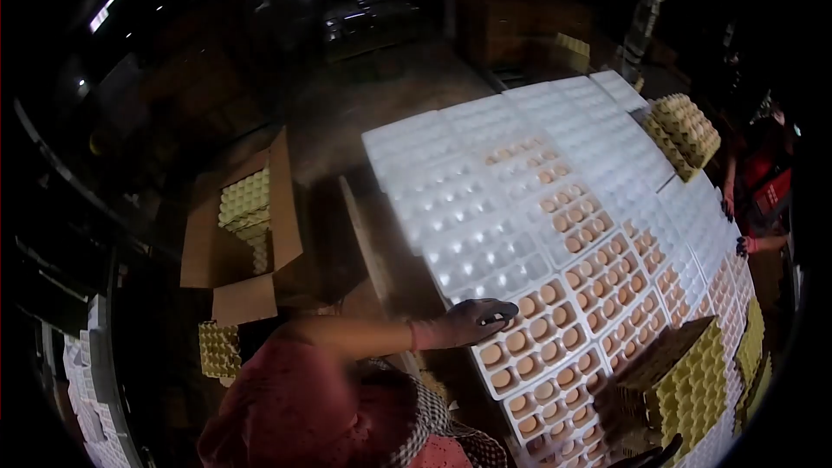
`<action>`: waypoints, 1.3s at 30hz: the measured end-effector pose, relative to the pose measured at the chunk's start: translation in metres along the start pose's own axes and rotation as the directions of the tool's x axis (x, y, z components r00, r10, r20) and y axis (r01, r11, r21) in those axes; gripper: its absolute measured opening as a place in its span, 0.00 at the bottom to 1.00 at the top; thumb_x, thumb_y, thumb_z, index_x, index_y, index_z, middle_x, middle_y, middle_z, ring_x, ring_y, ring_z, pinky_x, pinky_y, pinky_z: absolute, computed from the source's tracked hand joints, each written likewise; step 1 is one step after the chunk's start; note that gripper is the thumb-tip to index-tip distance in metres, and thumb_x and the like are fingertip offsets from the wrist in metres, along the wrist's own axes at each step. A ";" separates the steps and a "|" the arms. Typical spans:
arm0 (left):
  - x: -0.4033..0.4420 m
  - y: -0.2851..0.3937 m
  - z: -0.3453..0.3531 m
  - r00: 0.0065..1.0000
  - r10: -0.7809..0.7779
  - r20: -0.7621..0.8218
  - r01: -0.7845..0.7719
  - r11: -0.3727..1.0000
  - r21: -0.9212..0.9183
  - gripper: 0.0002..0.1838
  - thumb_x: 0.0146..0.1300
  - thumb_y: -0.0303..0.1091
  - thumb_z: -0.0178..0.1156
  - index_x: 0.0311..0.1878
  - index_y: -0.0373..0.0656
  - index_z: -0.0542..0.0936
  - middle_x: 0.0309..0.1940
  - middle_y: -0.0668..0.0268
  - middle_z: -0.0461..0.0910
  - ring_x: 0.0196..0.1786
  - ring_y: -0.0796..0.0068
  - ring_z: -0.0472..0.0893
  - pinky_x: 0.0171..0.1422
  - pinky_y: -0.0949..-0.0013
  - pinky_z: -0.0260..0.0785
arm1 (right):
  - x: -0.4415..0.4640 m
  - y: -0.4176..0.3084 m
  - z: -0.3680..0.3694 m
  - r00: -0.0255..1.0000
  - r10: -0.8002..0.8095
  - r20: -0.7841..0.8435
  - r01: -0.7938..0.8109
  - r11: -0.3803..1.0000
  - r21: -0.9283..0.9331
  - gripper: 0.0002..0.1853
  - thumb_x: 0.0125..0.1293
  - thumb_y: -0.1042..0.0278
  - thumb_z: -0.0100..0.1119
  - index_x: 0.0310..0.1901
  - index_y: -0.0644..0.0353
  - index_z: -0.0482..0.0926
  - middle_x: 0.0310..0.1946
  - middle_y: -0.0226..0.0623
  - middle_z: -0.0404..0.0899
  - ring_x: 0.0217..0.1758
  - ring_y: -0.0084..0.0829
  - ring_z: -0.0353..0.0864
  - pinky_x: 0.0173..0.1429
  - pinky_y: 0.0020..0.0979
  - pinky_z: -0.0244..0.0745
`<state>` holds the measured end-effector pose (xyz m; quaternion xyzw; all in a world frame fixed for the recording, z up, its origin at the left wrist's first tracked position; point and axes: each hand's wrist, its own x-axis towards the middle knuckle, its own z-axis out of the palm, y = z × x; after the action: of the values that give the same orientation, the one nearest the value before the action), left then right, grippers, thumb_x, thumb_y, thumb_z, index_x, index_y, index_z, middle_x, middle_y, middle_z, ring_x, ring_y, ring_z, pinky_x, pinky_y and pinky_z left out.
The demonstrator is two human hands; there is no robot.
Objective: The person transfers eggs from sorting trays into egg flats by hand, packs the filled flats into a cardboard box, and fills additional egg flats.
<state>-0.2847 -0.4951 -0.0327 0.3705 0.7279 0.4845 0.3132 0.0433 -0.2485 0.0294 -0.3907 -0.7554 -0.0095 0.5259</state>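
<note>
We find the eggs (537, 328) seated in pockets of white trays (544, 373), likely to prevent rolling. Our left hand (468, 324) curls over 1 tray's edge; our right hand (655, 457) is beside stacked yellow trays (693, 390). We cannot tell either grip.

Bright strip light (107, 10) above dim floor (403, 78)

A dark-specked, reddish-pink top (286, 399) shows beside a black-and-white checked cloth (429, 407); more pink fabric (444, 452) borders that cloth. The left hand (472, 322) wears a dark glove, pink-cuffed; the right hand (659, 454), partly visible, looks dark-gloved.
</note>
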 end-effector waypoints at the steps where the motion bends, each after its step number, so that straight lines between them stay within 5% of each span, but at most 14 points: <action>1: -0.024 -0.020 -0.023 0.991 -0.055 -0.118 0.045 0.995 -0.087 0.20 0.72 0.39 0.57 0.64 0.42 0.76 0.58 0.59 0.80 0.61 0.69 0.79 0.66 0.65 0.70 | -0.001 -0.041 0.015 0.996 -0.022 0.083 0.018 0.999 0.050 0.22 0.79 0.66 0.45 0.68 0.69 0.67 0.65 0.52 0.72 0.68 0.45 0.72 0.71 0.41 0.68; 4: -0.101 -0.079 -0.095 0.895 -0.213 -0.391 0.097 0.951 -0.295 0.22 0.74 0.37 0.55 0.68 0.39 0.71 0.60 0.62 0.78 0.62 0.73 0.77 0.70 0.69 0.67 | -0.029 -0.060 0.107 0.858 -0.411 0.308 0.236 0.849 0.473 0.27 0.83 0.58 0.27 0.74 0.65 0.58 0.74 0.46 0.61 0.77 0.39 0.60 0.78 0.38 0.58; 5: -0.132 -0.077 -0.126 0.821 -0.315 -0.475 0.153 0.925 -0.349 0.23 0.75 0.35 0.55 0.69 0.39 0.70 0.61 0.63 0.77 0.62 0.74 0.76 0.68 0.69 0.69 | -0.046 -0.172 0.092 0.779 0.024 0.627 -0.463 0.697 0.548 0.25 0.82 0.61 0.29 0.71 0.68 0.62 0.70 0.49 0.66 0.73 0.42 0.65 0.76 0.40 0.60; 6: -0.157 -0.124 -0.149 0.710 -0.326 -0.624 0.099 0.924 -0.370 0.22 0.71 0.36 0.58 0.66 0.43 0.74 0.55 0.59 0.80 0.58 0.67 0.79 0.65 0.65 0.69 | -0.073 -0.167 0.152 0.755 -0.358 0.549 -0.114 0.754 0.647 0.25 0.81 0.61 0.32 0.69 0.69 0.65 0.67 0.49 0.70 0.70 0.42 0.68 0.74 0.39 0.60; 10: -0.269 -0.220 -0.270 0.202 -0.644 -0.738 -0.317 0.670 -0.671 0.30 0.67 0.27 0.59 0.71 0.38 0.63 0.62 0.53 0.74 0.63 0.57 0.76 0.67 0.63 0.69 | -0.159 -0.418 0.170 0.232 -0.740 0.631 -0.539 0.442 0.717 0.25 0.70 0.72 0.49 0.67 0.72 0.67 0.66 0.51 0.71 0.72 0.43 0.67 0.76 0.39 0.58; 12: -0.330 -0.283 -0.330 0.300 -0.547 -0.782 0.292 0.833 -0.471 0.24 0.74 0.34 0.54 0.69 0.39 0.65 0.59 0.58 0.75 0.59 0.64 0.77 0.63 0.67 0.71 | -0.229 -0.502 0.203 -0.051 -0.946 0.320 -0.510 0.301 0.806 0.24 0.74 0.74 0.47 0.70 0.70 0.65 0.69 0.48 0.69 0.72 0.34 0.68 0.75 0.33 0.61; 13: -0.355 -0.324 -0.356 0.239 -0.529 -0.814 0.275 0.841 -0.466 0.24 0.74 0.34 0.53 0.70 0.39 0.64 0.58 0.58 0.75 0.59 0.63 0.77 0.63 0.66 0.72 | -0.263 -0.561 0.193 -0.272 -0.846 0.458 -0.944 0.327 0.045 0.24 0.78 0.63 0.40 0.67 0.70 0.69 0.69 0.47 0.69 0.75 0.41 0.65 0.78 0.38 0.56; 17: -0.432 -0.507 -0.475 -0.024 -0.554 -0.832 -0.614 0.665 -0.425 0.26 0.74 0.35 0.51 0.72 0.39 0.62 0.58 0.56 0.75 0.55 0.61 0.78 0.59 0.62 0.73 | -0.485 -0.691 0.283 0.034 -0.999 0.018 -0.370 0.004 0.929 0.17 0.73 0.70 0.50 0.60 0.67 0.70 0.47 0.41 0.74 0.49 0.35 0.72 0.55 0.36 0.70; 20: -0.463 -0.556 -0.539 0.003 -0.686 -0.728 -0.450 0.649 -0.613 0.27 0.75 0.41 0.46 0.73 0.40 0.61 0.60 0.52 0.74 0.58 0.56 0.76 0.61 0.59 0.71 | -0.625 -0.740 0.349 0.105 -0.993 -0.056 0.120 -0.043 0.992 0.18 0.81 0.66 0.38 0.64 0.66 0.67 0.43 0.38 0.74 0.40 0.31 0.73 0.46 0.33 0.76; 21: -0.470 -0.574 -0.557 0.022 -0.710 -0.704 -0.389 0.643 -0.660 0.27 0.76 0.43 0.45 0.73 0.41 0.61 0.61 0.51 0.73 0.59 0.55 0.76 0.62 0.59 0.71 | -0.633 -0.759 0.367 -0.125 -0.890 0.438 -0.519 0.435 0.736 0.20 0.82 0.60 0.34 0.64 0.64 0.67 0.45 0.38 0.75 0.43 0.31 0.75 0.47 0.32 0.76; 24: -0.489 -0.624 -0.610 0.138 -0.764 -0.630 -0.227 0.595 -0.771 0.29 0.77 0.48 0.41 0.74 0.42 0.61 0.63 0.48 0.71 0.62 0.50 0.74 0.64 0.57 0.69 | -0.592 -0.845 0.380 -0.627 -0.378 0.681 -0.652 0.733 -0.194 0.27 0.82 0.50 0.30 0.67 0.62 0.65 0.52 0.38 0.75 0.52 0.32 0.75 0.54 0.32 0.74; 28: -0.521 -0.697 -0.637 0.413 -0.757 -0.506 -0.040 0.540 -0.841 0.32 0.78 0.55 0.35 0.76 0.44 0.60 0.66 0.43 0.69 0.65 0.44 0.72 0.67 0.54 0.67 | -0.638 -0.851 0.428 -0.445 -0.378 0.812 -0.831 0.513 -0.216 0.33 0.81 0.44 0.35 0.76 0.59 0.53 0.69 0.32 0.60 0.70 0.31 0.61 0.72 0.31 0.58; 32: -0.506 -0.629 -0.625 0.132 -0.708 -0.694 0.475 0.659 -0.583 0.37 0.77 0.60 0.35 0.75 0.39 0.60 0.71 0.40 0.63 0.71 0.39 0.65 0.74 0.56 0.60 | -0.646 -0.875 0.458 -0.404 -0.452 0.795 -0.879 0.432 -0.201 0.37 0.79 0.39 0.34 0.77 0.59 0.52 0.74 0.33 0.58 0.74 0.31 0.60 0.76 0.33 0.56; 39: -0.486 -0.609 -0.664 0.179 -0.873 -0.454 0.001 0.461 -0.887 0.41 0.71 0.67 0.48 0.70 0.37 0.69 0.62 0.60 0.75 0.60 0.68 0.74 0.68 0.66 0.64 | -0.647 -0.912 0.505 -0.510 -0.511 0.692 -0.859 0.340 -0.382 0.34 0.78 0.37 0.32 0.70 0.58 0.66 0.66 0.36 0.71 0.67 0.35 0.71 0.70 0.37 0.69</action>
<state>-0.7121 -1.3751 -0.3343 -0.3890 0.5797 0.7066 0.1158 -0.8102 -1.0419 -0.3536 -0.1510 -0.4471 0.8304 -0.2960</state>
